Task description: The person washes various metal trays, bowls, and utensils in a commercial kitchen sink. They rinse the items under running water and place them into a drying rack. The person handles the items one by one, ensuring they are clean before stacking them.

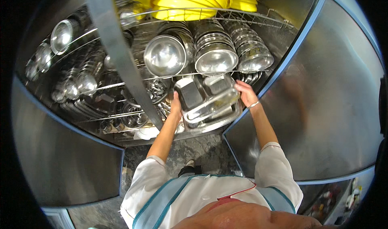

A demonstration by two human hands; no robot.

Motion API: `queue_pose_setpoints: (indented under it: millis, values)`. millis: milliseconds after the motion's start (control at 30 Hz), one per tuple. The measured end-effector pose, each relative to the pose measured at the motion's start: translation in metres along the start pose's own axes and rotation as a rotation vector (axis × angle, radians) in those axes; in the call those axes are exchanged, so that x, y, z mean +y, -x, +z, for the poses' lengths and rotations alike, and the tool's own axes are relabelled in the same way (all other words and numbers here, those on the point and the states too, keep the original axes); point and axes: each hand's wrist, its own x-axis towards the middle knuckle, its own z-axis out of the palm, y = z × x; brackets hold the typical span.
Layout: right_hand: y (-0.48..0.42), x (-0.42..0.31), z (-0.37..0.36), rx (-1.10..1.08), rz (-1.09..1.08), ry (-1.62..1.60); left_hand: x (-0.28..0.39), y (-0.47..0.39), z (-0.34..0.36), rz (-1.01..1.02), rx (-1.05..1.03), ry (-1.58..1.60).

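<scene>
Between my two hands is a stainless steel compartment tray (191, 96), tilted before the cabinet's lower shelves. My left hand (175, 105) grips its left edge, thumb uppermost. On the opposite side, my right hand (246, 93) holds the right edge, close to the cabinet's right door frame. Motion blurs the near rim, and I cannot tell whether more trays lie underneath. Just above the tray, stacked steel bowls (165, 56) and more bowls (216, 61) lie on their sides on a wire shelf (194, 74).
Steel doors with blue edging stand open at left (69, 156) and right (327, 101). A metal upright (121, 53) divides the cabinet. Yellow bowls (191, 1) fill the top shelf. Metalware (133, 115) and a white dish (147, 133) sit low. Below is the dark floor (172, 150).
</scene>
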Motion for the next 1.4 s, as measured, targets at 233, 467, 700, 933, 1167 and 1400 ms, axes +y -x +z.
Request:
queue_pose_setpoints:
  millis: [233, 467, 700, 933, 1167, 1400]
  values:
    - [0.019, 0.071, 0.052, 0.116, 0.046, -0.333, -0.045, -0.246, -0.096, 0.621, -0.124, -1.169]
    - [0.025, 0.102, 0.09, 0.229, -0.373, -0.001, -0.068, -0.227, -0.04, -0.007, -0.072, -0.443]
    - [-0.065, 0.077, 0.054, 0.175, -0.479, 0.338, -0.085, -0.213, -0.012, 0.615, -0.091, -0.868]
    - [-0.05, 0.093, 0.035, 0.373, -0.545, 0.839, -0.093, -0.214, 0.001, 0.848, -0.182, -1.161]
    - [-0.038, 0.112, 0.045, 0.481, -0.556, 0.533, -0.092, -0.244, -0.002, 0.891, -0.227, -1.317]
    - [0.0, 0.095, 0.072, 0.694, -0.595, 1.021, -0.072, -0.239, -0.018, 0.69, -0.368, -1.241]
